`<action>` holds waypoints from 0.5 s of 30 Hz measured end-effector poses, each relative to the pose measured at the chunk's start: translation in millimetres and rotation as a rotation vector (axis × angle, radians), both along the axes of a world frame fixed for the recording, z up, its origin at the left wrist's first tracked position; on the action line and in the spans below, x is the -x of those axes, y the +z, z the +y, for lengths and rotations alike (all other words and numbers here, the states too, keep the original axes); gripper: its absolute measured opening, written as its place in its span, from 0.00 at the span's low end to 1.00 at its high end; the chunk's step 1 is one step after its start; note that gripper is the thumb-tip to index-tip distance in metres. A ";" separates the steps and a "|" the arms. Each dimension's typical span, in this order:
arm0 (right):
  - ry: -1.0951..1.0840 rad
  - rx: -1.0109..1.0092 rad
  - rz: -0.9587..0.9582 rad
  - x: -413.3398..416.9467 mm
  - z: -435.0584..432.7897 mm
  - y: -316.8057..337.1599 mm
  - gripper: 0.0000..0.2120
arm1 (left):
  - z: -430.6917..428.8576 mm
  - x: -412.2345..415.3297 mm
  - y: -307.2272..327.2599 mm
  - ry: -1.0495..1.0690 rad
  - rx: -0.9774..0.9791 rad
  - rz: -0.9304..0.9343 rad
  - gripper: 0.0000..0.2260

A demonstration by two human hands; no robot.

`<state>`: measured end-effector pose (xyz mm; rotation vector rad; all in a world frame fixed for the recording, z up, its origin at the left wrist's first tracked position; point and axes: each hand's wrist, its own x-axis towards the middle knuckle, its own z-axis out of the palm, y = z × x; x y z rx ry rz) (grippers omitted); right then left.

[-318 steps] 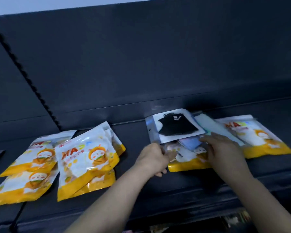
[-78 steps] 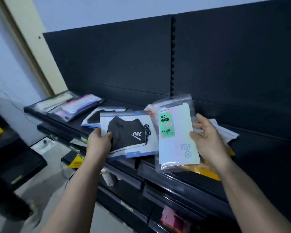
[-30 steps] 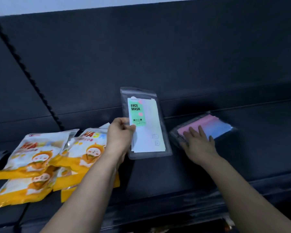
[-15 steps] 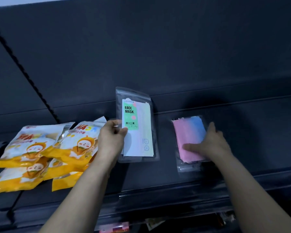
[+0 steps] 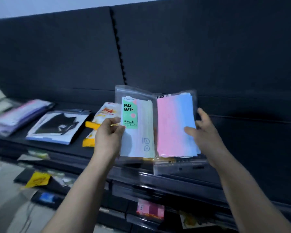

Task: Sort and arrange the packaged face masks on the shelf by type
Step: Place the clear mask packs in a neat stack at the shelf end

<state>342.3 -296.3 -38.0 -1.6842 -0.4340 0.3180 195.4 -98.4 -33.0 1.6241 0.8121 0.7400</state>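
My left hand (image 5: 109, 135) grips the left edge of a clear pack with a green "FACE MASK" label (image 5: 138, 132), held upright above the dark shelf (image 5: 242, 132). Beside it, my right hand (image 5: 203, 133) holds a clear pack of pink-and-blue masks (image 5: 173, 125) by its right edge, also lifted off the shelf. The two packs are side by side and touch. On the shelf to the left lie yellow-and-white mask packs (image 5: 97, 121), a black mask pack (image 5: 59, 126) and purple-pink packs (image 5: 20, 115).
A dark back panel (image 5: 191, 47) rises behind the shelf. Lower shelves hold a pink item (image 5: 149, 211), a yellow packet (image 5: 39, 179) and a blue item (image 5: 46, 198). The shelf part right of my hands shows bare dark surface.
My right hand has lifted the pink-and-blue pack off the shelf and brought it up against the green-label pack. My view has swung left, showing the black and purple packs.
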 end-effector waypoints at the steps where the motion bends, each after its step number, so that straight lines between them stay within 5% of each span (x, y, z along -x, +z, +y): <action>1: 0.043 0.007 -0.012 15.2 21.8 -2.3 0.35 | 16.9 23.3 -1.1 0.036 -0.010 0.010 0.06; 9: 0.342 -0.102 -0.042 151.2 219.7 -10.7 0.29 | 147.1 217.6 -1.4 0.355 -0.015 0.065 0.09; 15: 0.367 -0.092 -0.015 238.0 329.4 -15.2 0.25 | 218.9 321.4 -4.4 0.503 0.026 0.132 0.09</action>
